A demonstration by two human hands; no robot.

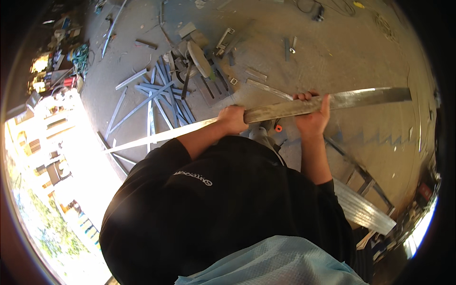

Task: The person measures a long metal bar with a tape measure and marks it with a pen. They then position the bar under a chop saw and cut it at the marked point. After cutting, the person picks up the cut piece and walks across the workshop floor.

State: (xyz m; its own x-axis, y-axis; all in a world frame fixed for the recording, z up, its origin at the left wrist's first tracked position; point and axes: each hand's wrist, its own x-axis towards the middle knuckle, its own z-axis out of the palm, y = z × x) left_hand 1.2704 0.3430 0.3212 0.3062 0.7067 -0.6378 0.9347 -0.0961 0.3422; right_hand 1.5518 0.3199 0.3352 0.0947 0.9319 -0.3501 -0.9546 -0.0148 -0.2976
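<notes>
A long, straight metal bar (273, 110), which looks like a flat-sided steel tube, runs across in front of my body. Its left part is bright with sunlight and reaches toward the lit doorway; the right end lies in shade. My left hand (232, 119) is closed around the bar near its middle, back of the hand upward. Farther right, my right hand (313, 118) grips it from below, the thumb on the near side and fingertips showing over the far edge. Past the bar, on the floor, stands what looks like a cut-off saw (202, 59) with a rounded guard.
Several thin metal strips (164, 92) lie crossed in a heap left of the saw. Short offcuts (256, 73) are scattered on the floor. Ribbed metal panels (363, 209) lie at the lower right, beside a dark frame (363, 178). Green cable (80, 59) is piled at far left.
</notes>
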